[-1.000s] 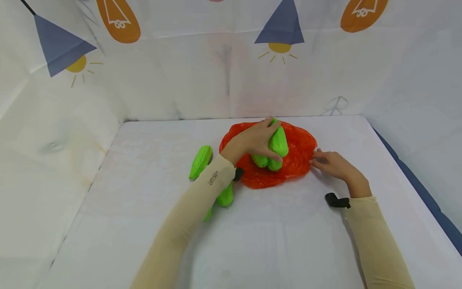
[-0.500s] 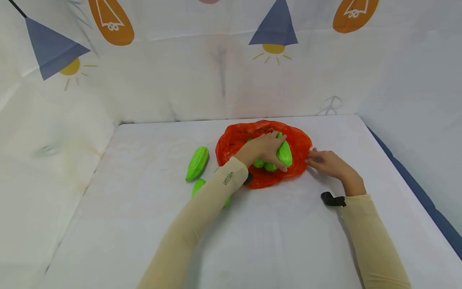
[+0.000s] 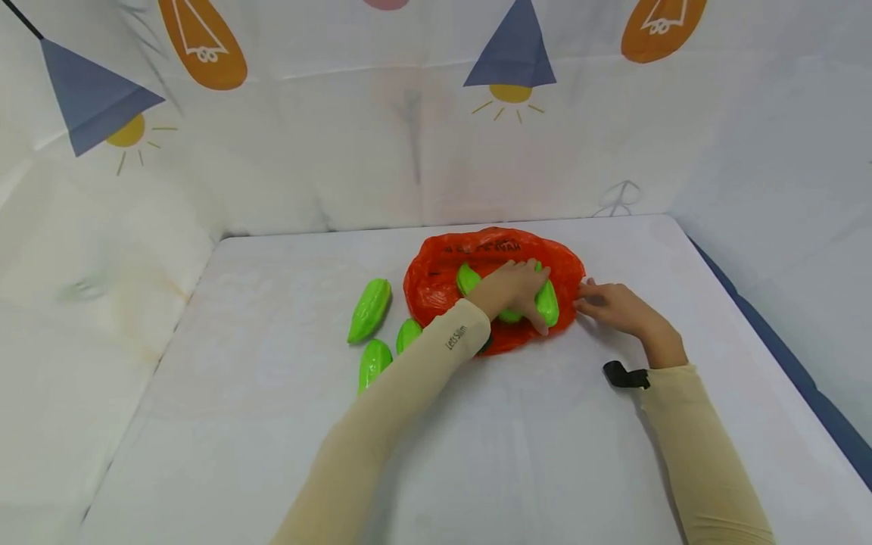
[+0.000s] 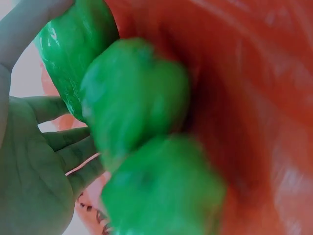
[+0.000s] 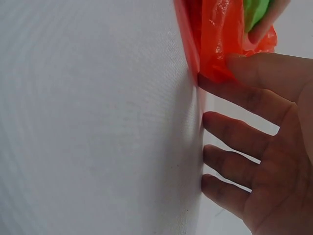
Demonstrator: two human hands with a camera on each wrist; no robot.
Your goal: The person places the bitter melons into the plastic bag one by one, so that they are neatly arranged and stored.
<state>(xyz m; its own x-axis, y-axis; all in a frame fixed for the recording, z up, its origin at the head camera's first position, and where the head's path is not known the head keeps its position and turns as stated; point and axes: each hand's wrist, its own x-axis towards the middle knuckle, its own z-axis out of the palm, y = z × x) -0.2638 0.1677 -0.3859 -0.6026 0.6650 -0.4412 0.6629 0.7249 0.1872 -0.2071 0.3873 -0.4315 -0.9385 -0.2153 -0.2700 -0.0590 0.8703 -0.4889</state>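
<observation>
My left hand [image 3: 512,288] reaches over a red plastic bag [image 3: 436,291] that lies spread on the table. Its thumb and fingers grip a glossy, ridged green fruit [image 3: 548,304] shaped like a starfruit. In the left wrist view, that fruit [image 4: 73,54] sits between thumb and fingers, beside two more blurred green fruits [image 4: 134,93] close in front of the palm. Another green fruit [image 3: 467,278] shows on the bag behind the wrist. My right hand [image 3: 618,309] pinches the bag's right edge [image 5: 220,44] between thumb and forefinger, the other fingertips at the tabletop.
Left of the bag, several similar green fruits [image 3: 370,310] lie on the white table [image 3: 272,424], one partly behind the left sleeve [image 3: 402,409]. A white cloth wall [image 3: 306,151] with printed lamps stands along the back edge.
My left hand has moved right and down over the bag with the green fruit, bringing more fruits at the left into sight. The right hand keeps its pinch on the bag's edge.
</observation>
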